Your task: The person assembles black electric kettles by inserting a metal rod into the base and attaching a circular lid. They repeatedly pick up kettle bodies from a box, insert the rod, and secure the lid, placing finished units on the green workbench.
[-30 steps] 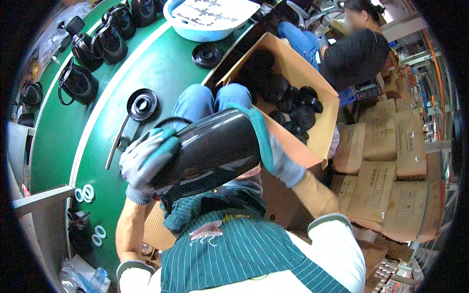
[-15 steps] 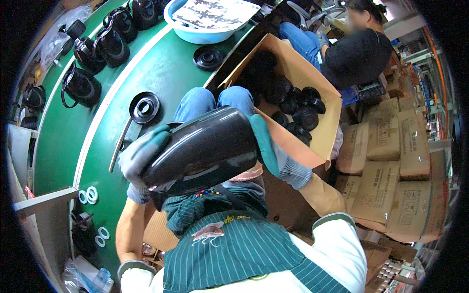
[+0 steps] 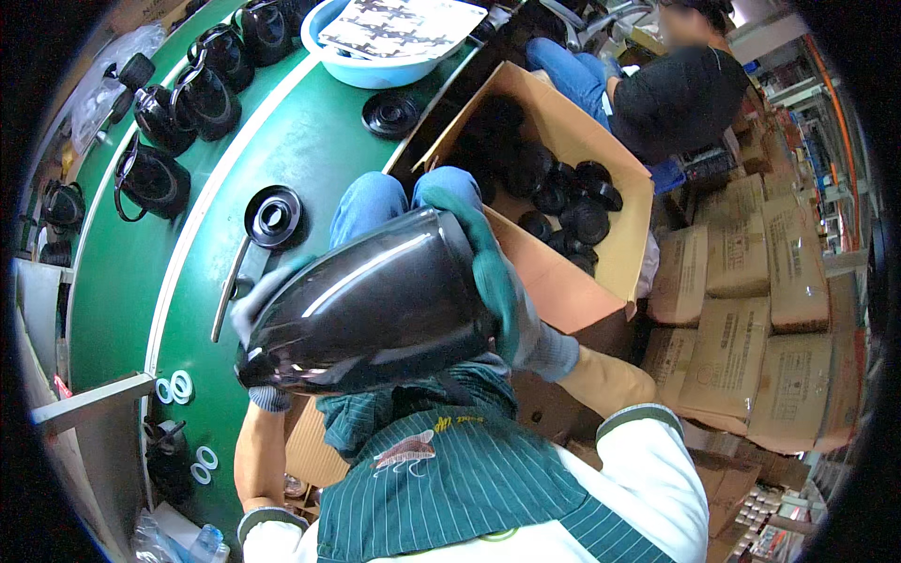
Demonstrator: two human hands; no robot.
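A glossy black tapered jug body lies on its side above my lap, held between both hands. My left hand, in a grey and teal work glove, grips the narrow end; its fingers are smeared and partly behind the shell. My gloved right hand wraps the wide end, thumb side against the rim. Just beyond the jug body, a round black ringed part lies on the green table, with a thin metal rod beside it. The inside of the jug body is turned away from view.
Several black jugs with handles line the far left of the green table. A blue basin and another black disc sit farther up. An open carton of black round parts stands right. White rings lie lower left. A co-worker sits beyond.
The jug body has rolled and swung, showing more of its broad side. My right hand has slid farther around the wide end, and my left hand has shifted at the narrow end.
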